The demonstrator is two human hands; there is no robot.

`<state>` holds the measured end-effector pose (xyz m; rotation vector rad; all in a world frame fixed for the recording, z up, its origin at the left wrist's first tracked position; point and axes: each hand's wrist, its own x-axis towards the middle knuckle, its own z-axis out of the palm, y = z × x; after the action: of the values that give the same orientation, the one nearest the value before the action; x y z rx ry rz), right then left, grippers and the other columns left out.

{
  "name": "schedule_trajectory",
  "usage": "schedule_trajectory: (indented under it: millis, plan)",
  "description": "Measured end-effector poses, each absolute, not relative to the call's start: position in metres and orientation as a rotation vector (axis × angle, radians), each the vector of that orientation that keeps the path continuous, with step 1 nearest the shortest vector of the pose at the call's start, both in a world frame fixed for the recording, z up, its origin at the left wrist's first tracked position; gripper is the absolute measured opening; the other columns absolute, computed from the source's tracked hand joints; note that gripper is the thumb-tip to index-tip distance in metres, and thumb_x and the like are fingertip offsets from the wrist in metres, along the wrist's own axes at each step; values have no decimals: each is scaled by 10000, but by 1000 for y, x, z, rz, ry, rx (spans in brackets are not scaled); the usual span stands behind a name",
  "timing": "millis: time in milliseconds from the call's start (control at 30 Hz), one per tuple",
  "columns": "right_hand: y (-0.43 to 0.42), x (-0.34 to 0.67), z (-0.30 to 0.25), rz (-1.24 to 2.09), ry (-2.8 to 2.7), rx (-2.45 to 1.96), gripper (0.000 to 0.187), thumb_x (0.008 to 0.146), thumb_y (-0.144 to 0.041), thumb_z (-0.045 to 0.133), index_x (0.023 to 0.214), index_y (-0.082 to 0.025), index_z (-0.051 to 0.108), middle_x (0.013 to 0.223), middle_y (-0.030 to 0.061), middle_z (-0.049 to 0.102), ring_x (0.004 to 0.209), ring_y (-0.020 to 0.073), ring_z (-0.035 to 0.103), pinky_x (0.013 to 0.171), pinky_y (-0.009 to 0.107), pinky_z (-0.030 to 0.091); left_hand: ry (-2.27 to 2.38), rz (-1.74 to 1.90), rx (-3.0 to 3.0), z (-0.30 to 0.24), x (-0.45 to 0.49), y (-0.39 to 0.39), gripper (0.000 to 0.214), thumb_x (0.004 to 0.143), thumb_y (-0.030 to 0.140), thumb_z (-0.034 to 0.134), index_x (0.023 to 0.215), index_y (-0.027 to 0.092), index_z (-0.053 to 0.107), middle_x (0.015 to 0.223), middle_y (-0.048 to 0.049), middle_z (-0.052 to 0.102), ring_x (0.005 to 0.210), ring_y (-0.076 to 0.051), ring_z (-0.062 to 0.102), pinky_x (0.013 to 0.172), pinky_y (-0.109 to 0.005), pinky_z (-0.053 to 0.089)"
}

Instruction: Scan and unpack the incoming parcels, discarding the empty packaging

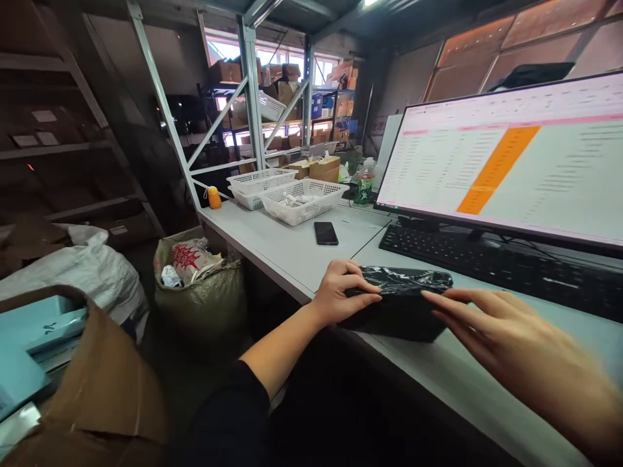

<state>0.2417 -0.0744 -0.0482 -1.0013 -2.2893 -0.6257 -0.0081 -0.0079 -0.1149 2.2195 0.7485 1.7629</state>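
Observation:
A black box [396,319] with shiny, wrinkled clear film along its top stands at the front edge of the white desk [272,243]. My left hand [342,290] is closed on its upper left side, fingers on top and thumb on the near face. At the box's upper right corner, my right hand [511,331] pinches the edge between fingertips and thumb; its wrist side is blurred. Behind the box lies a black keyboard [467,263], and a dark smartphone [326,233] rests farther back on the desk.
White perforated baskets [305,201] hold small items at the back, near an orange bottle [213,198] and a green-labelled bottle [364,185]. A monitor [516,162] rises at right. Left on the floor are a stuffed green sack [202,301] and a cardboard box [111,370].

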Motion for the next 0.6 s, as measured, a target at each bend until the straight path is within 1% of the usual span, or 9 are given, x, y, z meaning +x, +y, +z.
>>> schedule_trajectory:
  millis: [67, 167, 233, 300, 333, 367, 433, 533, 600]
  plan:
    - [-71, 229, -43, -658, -2265, -971, 470, 1030, -454, 337, 1145, -221, 729, 992, 116, 722, 889, 286, 677, 726, 434, 580, 747, 1767, 2224, -115, -8, -7, 213, 802, 415, 807, 827, 205, 781, 844, -50, 547, 983, -219, 550, 1004, -432, 475]
    - [-58, 238, -45, -573, -2246, -1038, 436, 1009, -503, 369, 1089, -287, 739, 1023, 110, 715, 860, 267, 676, 691, 407, 570, 679, 1761, 2231, -115, -9, -6, 215, 802, 409, 807, 847, 200, 787, 869, -62, 553, 1001, -226, 544, 982, -420, 480]
    - [-46, 249, -47, -483, -2234, -1074, 381, 983, -520, 415, 1052, -323, 734, 1080, 103, 709, 870, 256, 681, 727, 400, 563, 641, 1744, 2233, -115, -10, -4, 220, 801, 414, 807, 847, 200, 788, 878, -68, 554, 1010, -230, 542, 965, -414, 487]
    - [-33, 259, -47, -382, -2233, -1125, 332, 950, -528, 468, 1089, -354, 713, 1127, 88, 713, 898, 257, 692, 767, 409, 559, 609, 1729, 2230, -115, -9, -1, 225, 794, 420, 811, 833, 199, 788, 868, -68, 551, 1000, -229, 545, 962, -413, 490]
    - [-26, 264, -47, -336, -2243, -1164, 318, 930, -522, 497, 1122, -371, 702, 1127, 80, 721, 892, 259, 699, 757, 411, 559, 598, 1713, 2233, -116, -9, 0, 228, 789, 423, 815, 825, 199, 788, 862, -66, 548, 995, -228, 547, 968, -415, 488]
    - [-20, 267, -46, -303, -2274, -1203, 315, 910, -495, 526, 1156, -389, 691, 1124, 75, 728, 877, 258, 705, 725, 409, 559, 592, 1693, 2238, -116, -9, 2, 231, 785, 425, 818, 818, 199, 787, 854, -65, 545, 992, -227, 549, 977, -417, 487]
    - [-11, 271, -46, -304, -2368, -1236, 365, 863, -336, 542, 1190, -413, 684, 1125, 69, 735, 840, 247, 715, 637, 386, 548, 597, 1645, 2239, -117, -10, 7, 238, 778, 433, 822, 811, 200, 786, 853, -63, 541, 991, -225, 552, 998, -424, 482]
    - [-10, 267, -42, -408, -2479, -1142, 574, 723, -89, 483, 1157, -394, 703, 1189, 63, 723, 890, 239, 727, 596, 361, 545, 588, 1617, 2203, -117, -11, 12, 259, 784, 456, 812, 823, 201, 786, 876, -65, 542, 1005, -226, 553, 1018, -434, 479]
    - [-16, 257, -37, -477, -2387, -1148, 561, 689, -32, 482, 1067, -365, 728, 1111, 47, 749, 850, 224, 731, 572, 326, 534, 582, 1610, 2182, -118, -12, 15, 267, 796, 464, 801, 827, 200, 784, 880, -62, 544, 1004, -222, 553, 1027, -436, 472]
